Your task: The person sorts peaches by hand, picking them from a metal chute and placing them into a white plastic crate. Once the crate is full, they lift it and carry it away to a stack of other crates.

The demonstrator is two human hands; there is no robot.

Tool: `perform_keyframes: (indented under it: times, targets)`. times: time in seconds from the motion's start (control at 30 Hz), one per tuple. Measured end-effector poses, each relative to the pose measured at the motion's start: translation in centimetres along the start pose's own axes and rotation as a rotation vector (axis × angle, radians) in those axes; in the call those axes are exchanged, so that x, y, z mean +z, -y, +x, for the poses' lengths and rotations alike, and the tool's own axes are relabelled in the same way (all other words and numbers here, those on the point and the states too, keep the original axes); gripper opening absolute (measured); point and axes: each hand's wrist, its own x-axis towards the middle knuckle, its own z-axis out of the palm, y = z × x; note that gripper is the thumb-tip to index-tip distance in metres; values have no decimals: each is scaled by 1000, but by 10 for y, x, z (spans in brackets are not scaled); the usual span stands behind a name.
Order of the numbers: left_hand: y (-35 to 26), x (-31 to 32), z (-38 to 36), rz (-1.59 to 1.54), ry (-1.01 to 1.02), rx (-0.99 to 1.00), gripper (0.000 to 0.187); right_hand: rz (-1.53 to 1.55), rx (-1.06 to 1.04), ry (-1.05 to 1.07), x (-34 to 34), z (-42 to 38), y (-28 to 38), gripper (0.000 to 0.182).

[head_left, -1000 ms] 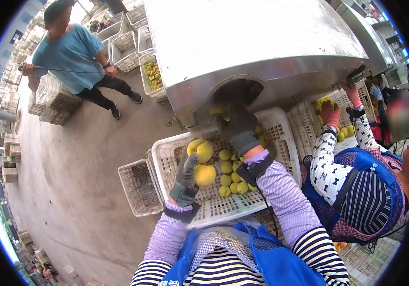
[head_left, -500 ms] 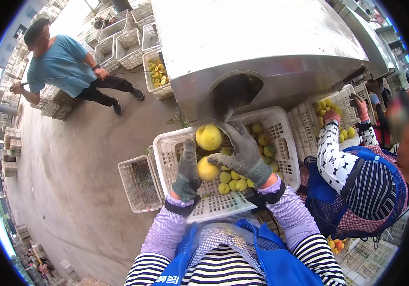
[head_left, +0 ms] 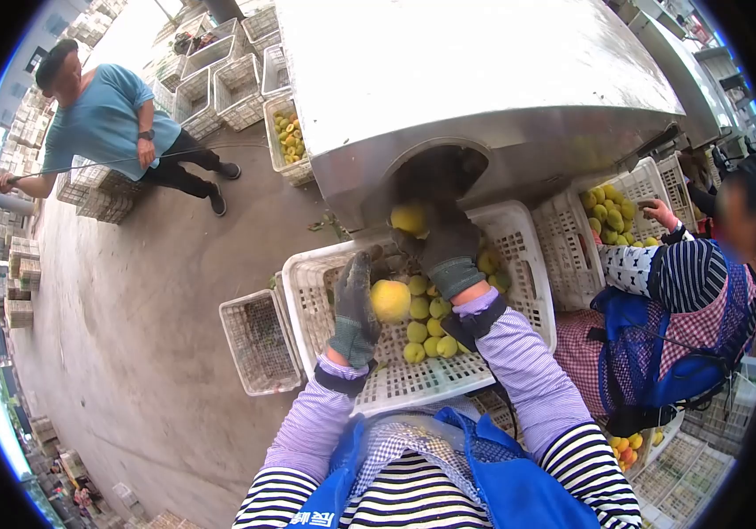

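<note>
My left hand (head_left: 354, 304), in a dark grey work glove, holds a yellow peach (head_left: 390, 301) against its thumb side, above the left part of a white plastic crate (head_left: 409, 388). Farther forward, my right hand (head_left: 450, 247), gloved alike, has its fingers around another yellow peach (head_left: 409, 219), just below the round opening (head_left: 440, 167) of a metal machine. Its fingertips are dark and partly blurred. Below both hands, several greenish-yellow peaches (head_left: 432, 326) lie in the crate.
The metal machine (head_left: 484, 70) stands beyond the crate. At right, a co-worker (head_left: 660, 309) bends over a crate of peaches (head_left: 609, 212). A person in a blue shirt (head_left: 118, 115) stands at left, holding a thin line. An empty crate (head_left: 261, 342) sits on the floor.
My right hand has moved forward to the machine's opening with one peach, away from my left hand. The left keeps the other peach. The co-worker at right has straightened and shifted.
</note>
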Motion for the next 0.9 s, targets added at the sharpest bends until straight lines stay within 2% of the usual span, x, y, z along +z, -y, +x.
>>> perform_keyframes:
  times: [0.03,0.1,0.13,0.2,0.23,0.33,0.4,0.47,0.5,0.57,0.67,0.73,0.8,0.9]
  targets:
    - [-2,-2,-3,-21,10,-42,52,-42,47,80,7,7,-4,67]
    - [-3,-5,-9,-66,28,-129,54,-45,-8,39,11,16,-2,60]
    - [8,-6,-12,-45,24,-86,52,-48,-33,22,12,19,-1,56]
    - [16,-8,-12,-55,21,-57,50,-11,-189,-203,12,38,4,53]
    - [10,-9,-12,-147,-4,-115,49,11,-266,-315,13,47,6,51]
    - [-14,-5,-8,-550,-145,-379,49,-220,-238,-284,24,68,-2,61]
    - [-10,-5,-7,-278,-112,-244,53,-245,-157,182,-1,79,4,67]
    - [-11,-4,-1,-233,-93,-187,58,91,-133,265,-29,60,7,74]
    - [-12,-3,2,-211,-84,-159,61,434,-149,118,-41,24,4,79]
    - [-4,-3,5,10,-16,-38,64,320,-340,171,-42,-19,2,82]
    - [-18,2,17,81,87,71,66,557,-252,242,-19,-51,-12,75]
    - [-30,18,20,-661,-18,-256,61,815,17,355,-22,-52,-17,69]
    - [-44,20,27,-1084,-83,-507,52,1144,315,423,-28,-49,-17,63]
    - [-56,24,10,-930,-1,-649,57,1281,303,451,-46,-58,-16,66]
